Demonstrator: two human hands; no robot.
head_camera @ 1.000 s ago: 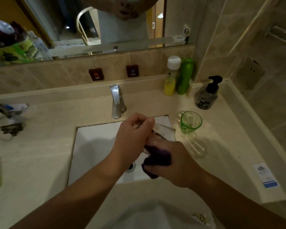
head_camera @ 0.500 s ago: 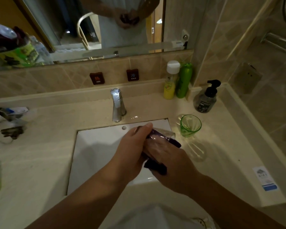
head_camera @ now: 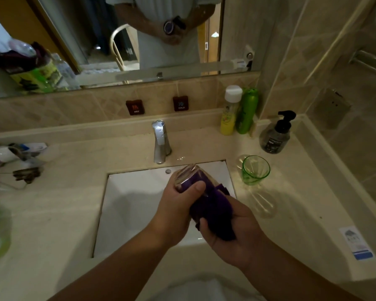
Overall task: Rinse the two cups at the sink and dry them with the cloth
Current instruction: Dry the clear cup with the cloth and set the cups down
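Holding a clear cup [head_camera: 188, 175] over the white sink [head_camera: 137, 203], the left hand [head_camera: 178, 210] curls its fingers round the cup's far side while the thumb presses the near side, just under the base. The cup lies tilted, base pointing up and away toward the tap [head_camera: 160, 142], which stands just beyond this hand at the back edge of the sink. Far to the left of the left hand, at the desk's [head_camera: 52, 213] edge, lie a few blurred toiletries too unclear to name. Immediately right of the left hand, and touching it, the right hand [head_camera: 232, 227] grips a dark purple cloth [head_camera: 213, 211]; the cloth is wrapped over the cup's open end and bunched in the palm, with thumb and fingers closed around it. Right of and beyond the right hand, a green cup [head_camera: 255, 170] stands upright on the desk, just beside the sink's far right corner and apart from both hands. Farther back from it stand a dark pump bottle [head_camera: 275, 135], a green bottle [head_camera: 246, 111] and a yellow bottle [head_camera: 229, 114] with a white cap, the two touching against the wall. A mirror [head_camera: 74, 40] above the tap reflects the person's hands.
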